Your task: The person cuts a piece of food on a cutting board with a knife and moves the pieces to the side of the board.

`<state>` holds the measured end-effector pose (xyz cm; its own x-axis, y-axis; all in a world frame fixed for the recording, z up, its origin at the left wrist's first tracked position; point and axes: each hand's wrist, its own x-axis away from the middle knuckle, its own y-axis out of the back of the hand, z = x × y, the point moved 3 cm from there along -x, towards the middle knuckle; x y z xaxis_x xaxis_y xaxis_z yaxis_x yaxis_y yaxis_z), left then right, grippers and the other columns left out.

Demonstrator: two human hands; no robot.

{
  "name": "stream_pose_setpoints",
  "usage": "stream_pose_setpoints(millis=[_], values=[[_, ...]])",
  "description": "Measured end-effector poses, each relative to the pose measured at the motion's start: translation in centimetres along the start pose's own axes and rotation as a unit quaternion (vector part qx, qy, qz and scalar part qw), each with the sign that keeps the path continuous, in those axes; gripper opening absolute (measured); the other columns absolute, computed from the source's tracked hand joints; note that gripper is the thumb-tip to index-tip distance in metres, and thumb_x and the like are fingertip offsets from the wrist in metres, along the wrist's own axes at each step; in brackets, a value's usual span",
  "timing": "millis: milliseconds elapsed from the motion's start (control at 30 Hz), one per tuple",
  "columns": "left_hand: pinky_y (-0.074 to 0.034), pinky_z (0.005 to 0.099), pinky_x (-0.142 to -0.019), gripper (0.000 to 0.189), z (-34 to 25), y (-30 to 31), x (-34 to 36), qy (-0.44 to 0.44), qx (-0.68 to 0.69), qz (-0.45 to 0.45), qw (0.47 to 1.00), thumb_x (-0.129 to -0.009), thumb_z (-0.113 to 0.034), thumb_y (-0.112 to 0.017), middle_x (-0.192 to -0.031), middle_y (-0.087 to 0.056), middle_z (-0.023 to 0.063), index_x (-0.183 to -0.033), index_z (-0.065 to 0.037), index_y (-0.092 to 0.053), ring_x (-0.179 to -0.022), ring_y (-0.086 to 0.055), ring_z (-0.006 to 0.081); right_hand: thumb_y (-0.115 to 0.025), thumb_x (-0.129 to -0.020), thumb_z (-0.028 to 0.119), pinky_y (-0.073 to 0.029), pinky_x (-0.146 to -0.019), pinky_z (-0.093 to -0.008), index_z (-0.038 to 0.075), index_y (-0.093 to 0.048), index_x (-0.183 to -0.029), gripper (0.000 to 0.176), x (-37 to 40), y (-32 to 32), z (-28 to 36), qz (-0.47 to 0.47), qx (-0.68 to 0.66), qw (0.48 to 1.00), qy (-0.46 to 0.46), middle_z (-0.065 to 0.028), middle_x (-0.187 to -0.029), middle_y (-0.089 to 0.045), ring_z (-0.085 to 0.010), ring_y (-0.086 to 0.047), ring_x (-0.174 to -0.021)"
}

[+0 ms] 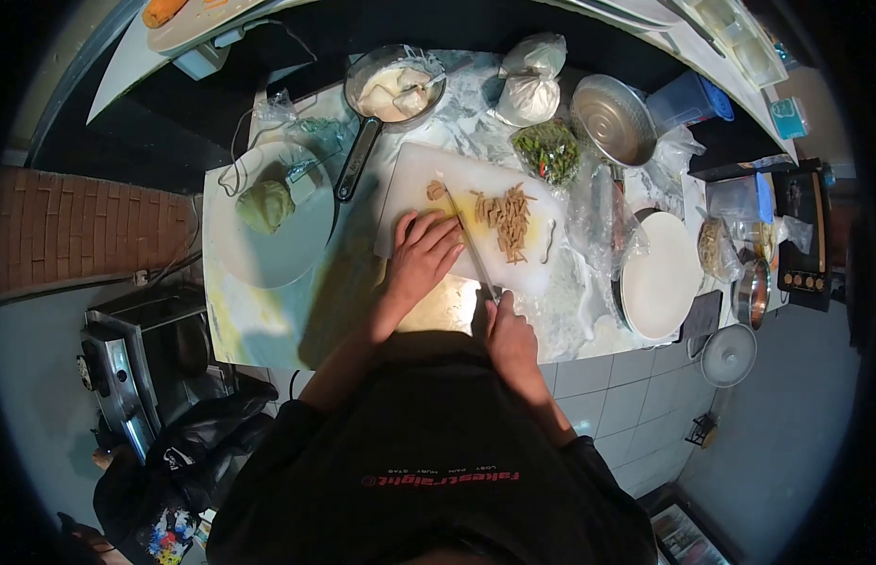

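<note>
My right hand [510, 337] is closed around the handle of a kitchen knife [473, 239]. Its blade slants across the white cutting board [522, 273], tip near a small brown chunk of food [436, 190]. On the board to the left of the blade lies my left hand [424, 252], fingers stretched and slightly apart, fingertips close to the blade. Anything under those fingertips is hidden. A pile of thin brown food strips [506, 222] sits right of the knife. Yellowish liquid stains the board around the food.
Left of the board, a large white plate [240, 259] holds a green round vegetable. A frying pan [370, 141] with pale contents stands behind, its handle toward me. Bagged green chillies [545, 151], a metal bowl [614, 120] and another white plate [659, 282] are on the right.
</note>
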<state>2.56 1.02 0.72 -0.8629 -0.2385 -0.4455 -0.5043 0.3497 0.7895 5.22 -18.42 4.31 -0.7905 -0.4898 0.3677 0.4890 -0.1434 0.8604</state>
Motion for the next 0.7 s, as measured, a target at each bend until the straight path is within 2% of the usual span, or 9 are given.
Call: stream_pose_setpoints(millis=[133,200,233,467,700], values=[[-0.029,0.0454,-0.110,0.029,-0.2,0.1,-0.1,0.000,0.000,0.004,1.000,-0.091,-0.025,-0.066,-0.123,-0.067,0.0000,-0.115,-0.008,-0.071,-0.123,-0.053,0.0203,-0.039,-0.107,0.035,-0.052,-0.059,-0.0582,-0.002,-0.048,-0.118,0.040,-0.9,0.8,-0.2,-0.011,-0.033,0.999,0.016,-0.0298,-0.069,-0.065,-0.0512,-0.065,-0.068],[-0.029,0.0453,-0.110,0.030,-0.1,0.0,-0.1,-0.001,-0.002,0.004,1.000,-0.091,-0.025,-0.066,-0.123,-0.066,-0.0001,-0.116,-0.009,-0.070,-0.123,-0.053,0.0202,-0.039,-0.107,0.033,-0.049,-0.066,-0.0600,-0.006,-0.052,-0.121,0.044,-1.2,1.9,-0.4,0.052,-0.104,0.993,-0.012,-0.0364,-0.075,-0.062,-0.0557,-0.061,-0.077],[-0.030,0.0461,-0.110,0.031,-0.1,-0.1,-0.1,-0.007,-0.007,0.002,1.000,-0.092,-0.027,-0.066,-0.124,-0.066,-0.0001,-0.117,-0.009,-0.070,-0.123,-0.053,0.0204,-0.038,-0.107,0.034,-0.048,-0.069,-0.0595,-0.006,-0.053,-0.121,0.044,-1.0,2.5,-0.2,0.054,-0.110,0.992,-0.023,-0.0369,-0.078,-0.062,-0.0557,-0.060,-0.081],[-0.032,0.0463,-0.109,0.034,-0.2,-0.2,0.0,-0.018,-0.007,-0.003,1.000,-0.091,-0.029,-0.067,-0.126,-0.066,0.0007,-0.117,-0.007,-0.069,-0.122,-0.053,0.0207,-0.040,-0.107,0.034,-0.047,-0.069,-0.0597,-0.007,-0.053,-0.121,0.045,-0.2,2.3,-1.3,0.039,-0.119,0.991,-0.042,-0.0376,-0.078,-0.061,-0.0558,-0.060,-0.082],[-0.032,0.0456,-0.109,0.035,-0.2,-0.2,0.0,-0.025,-0.006,-0.008,1.000,-0.091,-0.029,-0.068,-0.125,-0.066,0.0012,-0.118,-0.006,-0.069,-0.122,-0.054,0.0208,-0.041,-0.107,0.033,-0.046,-0.066,-0.0596,-0.007,-0.052,-0.121,0.044,0.3,1.8,-0.8,0.044,-0.144,0.988,-0.023,-0.0367,-0.075,-0.061,-0.0561,-0.060,-0.079]])
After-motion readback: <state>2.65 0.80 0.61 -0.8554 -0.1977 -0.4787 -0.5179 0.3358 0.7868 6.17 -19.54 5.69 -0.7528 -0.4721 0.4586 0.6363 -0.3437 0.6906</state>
